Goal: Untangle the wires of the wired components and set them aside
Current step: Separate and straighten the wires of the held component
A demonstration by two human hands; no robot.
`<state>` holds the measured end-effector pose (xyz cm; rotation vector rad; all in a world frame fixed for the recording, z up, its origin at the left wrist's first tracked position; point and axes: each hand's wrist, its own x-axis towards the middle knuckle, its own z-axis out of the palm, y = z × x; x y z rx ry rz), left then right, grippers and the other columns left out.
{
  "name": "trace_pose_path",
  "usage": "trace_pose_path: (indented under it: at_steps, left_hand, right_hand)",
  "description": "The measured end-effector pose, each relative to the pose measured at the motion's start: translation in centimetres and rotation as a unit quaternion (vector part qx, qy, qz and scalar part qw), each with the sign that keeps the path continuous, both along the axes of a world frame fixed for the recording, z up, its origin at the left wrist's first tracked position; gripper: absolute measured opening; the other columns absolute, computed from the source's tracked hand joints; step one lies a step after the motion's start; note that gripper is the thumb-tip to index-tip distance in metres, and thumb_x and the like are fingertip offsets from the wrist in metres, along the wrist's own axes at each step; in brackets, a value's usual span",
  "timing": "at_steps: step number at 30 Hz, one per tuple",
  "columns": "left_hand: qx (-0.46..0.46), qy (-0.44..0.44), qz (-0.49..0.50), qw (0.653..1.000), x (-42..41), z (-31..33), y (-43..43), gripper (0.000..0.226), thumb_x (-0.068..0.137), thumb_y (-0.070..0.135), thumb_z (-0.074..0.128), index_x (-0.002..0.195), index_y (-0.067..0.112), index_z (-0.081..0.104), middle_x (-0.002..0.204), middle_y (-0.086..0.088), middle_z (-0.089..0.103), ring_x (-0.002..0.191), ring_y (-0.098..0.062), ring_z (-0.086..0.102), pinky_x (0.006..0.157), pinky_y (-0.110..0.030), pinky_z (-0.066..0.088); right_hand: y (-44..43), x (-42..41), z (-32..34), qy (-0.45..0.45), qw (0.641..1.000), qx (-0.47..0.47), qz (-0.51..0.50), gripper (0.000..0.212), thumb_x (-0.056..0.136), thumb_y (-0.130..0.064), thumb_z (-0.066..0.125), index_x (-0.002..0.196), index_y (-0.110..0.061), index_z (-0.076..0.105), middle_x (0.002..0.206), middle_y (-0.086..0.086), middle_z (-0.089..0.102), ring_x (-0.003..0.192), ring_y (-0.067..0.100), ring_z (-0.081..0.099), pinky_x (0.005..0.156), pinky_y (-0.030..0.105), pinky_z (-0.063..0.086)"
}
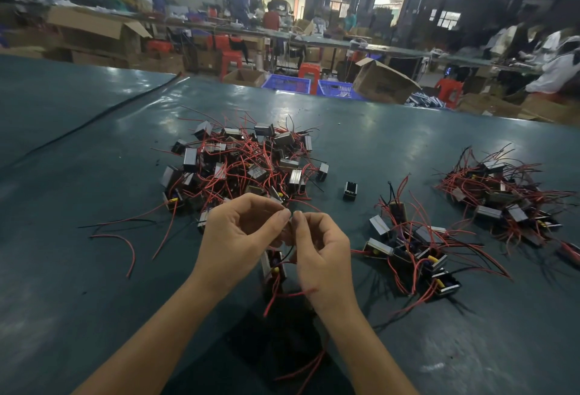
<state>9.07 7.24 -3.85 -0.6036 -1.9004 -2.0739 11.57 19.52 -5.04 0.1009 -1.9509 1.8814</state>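
Note:
A tangled heap of small metal-cased components with red and black wires (248, 162) lies in the middle of the dark green table (94, 284). In front of it my left hand (238, 237) and my right hand (323, 256) meet fingertip to fingertip, both pinching the wires of one component (274, 269) that hangs below them, above the table. Its red wires trail down toward me. To the right lie a smaller group of components (411, 250) and, further right, another pile (505, 196). One single component (350, 190) stands alone between the heaps.
A loose red wire (125, 247) and a black one lie at the left. A long black cable (103, 115) crosses the far left of the table. Beyond the far edge are cardboard boxes, blue crates (287, 83), red stools and people at other benches.

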Motion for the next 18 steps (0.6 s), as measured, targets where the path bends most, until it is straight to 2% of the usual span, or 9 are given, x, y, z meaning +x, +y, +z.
trace_pose_path:
  at_steps: [5,7,12,14,18]
  left_hand:
    - [-0.042,0.040,0.061,0.996,0.04,0.01,-0.05,0.007,0.079,0.021,0.074,0.085,0.016,0.073,0.076,0.003,0.074,0.065,-0.011,0.071,0.061,-0.017,0.055]
    - [-0.068,0.071,0.078,0.992,0.07,0.07,-0.15,0.008,0.080,0.023,0.073,0.085,0.017,0.072,0.081,0.006,0.072,0.069,-0.011,0.070,0.061,-0.018,0.054]
    - [-0.131,0.176,0.115,0.969,-0.09,0.29,-0.32,0.006,0.081,0.014,0.073,0.084,0.010,0.072,0.104,0.001,0.067,0.089,-0.010,0.067,0.067,-0.017,0.053]
    - [-0.137,0.183,0.109,0.967,-0.09,0.27,-0.43,0.006,0.081,0.013,0.072,0.085,0.009,0.072,0.100,0.002,0.070,0.085,-0.010,0.069,0.067,-0.019,0.054]
    - [-0.124,0.140,0.094,0.978,0.03,0.24,-0.45,0.007,0.080,0.013,0.074,0.086,0.009,0.073,0.079,0.006,0.072,0.071,-0.010,0.069,0.066,-0.021,0.056]
  right_hand:
    - [-0.31,0.25,0.08,-0.017,0.999,-0.030,0.010,0.015,0.098,-0.023,0.054,0.091,-0.012,0.061,0.070,-0.001,0.070,0.063,0.008,0.067,0.059,0.016,0.051]
    - [-0.26,0.38,0.18,-0.026,0.999,-0.047,0.009,0.016,0.099,-0.023,0.052,0.093,-0.010,0.058,0.068,-0.001,0.070,0.060,0.010,0.067,0.058,0.017,0.052]
    - [-0.15,0.54,0.53,-0.043,0.996,-0.073,0.032,0.014,0.098,-0.016,0.055,0.092,-0.005,0.058,0.066,0.006,0.069,0.060,0.019,0.065,0.062,0.031,0.058]
    - [-0.20,0.66,0.55,-0.042,0.996,-0.071,0.037,0.013,0.097,-0.015,0.056,0.091,-0.004,0.059,0.067,0.005,0.069,0.061,0.020,0.065,0.063,0.033,0.058]
    - [-0.05,0.75,0.54,-0.035,0.997,-0.060,0.028,0.013,0.097,-0.013,0.056,0.091,-0.003,0.061,0.066,0.000,0.068,0.061,0.016,0.064,0.064,0.036,0.058]
